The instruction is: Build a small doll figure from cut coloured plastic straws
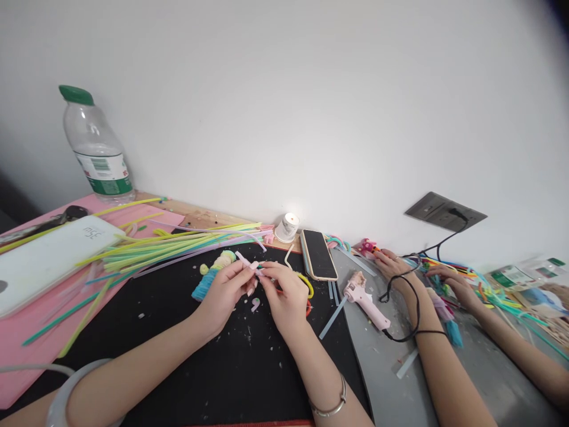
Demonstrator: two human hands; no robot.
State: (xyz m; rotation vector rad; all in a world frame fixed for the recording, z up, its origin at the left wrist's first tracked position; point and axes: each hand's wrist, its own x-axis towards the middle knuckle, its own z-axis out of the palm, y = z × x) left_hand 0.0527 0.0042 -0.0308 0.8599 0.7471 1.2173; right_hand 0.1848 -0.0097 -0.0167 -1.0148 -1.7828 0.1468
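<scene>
My left hand point(229, 293) is closed in a pinch on a short lilac pipe cleaner point(242, 258) above the black mat point(178, 362). My right hand point(284, 296) meets it fingertip to fingertip, closed on a small piece that shows a bit of green and is mostly hidden. Behind my left hand lies a fuzzy blue and yellow pipe-cleaner bundle point(208, 284). A small lilac curl point(255, 305) rests on the mat below my fingers. Partly covered by my right hand are a yellow loop point(306, 286) and something orange-red.
Many pipe cleaners point(178, 249) lie at left beside a white power bank point(53, 255) and a large bottle point(100, 148). Behind are a paper cup point(287, 228) and a phone point(319, 255). A corded glue gun point(367, 303) lies right, near another person's hands point(393, 267).
</scene>
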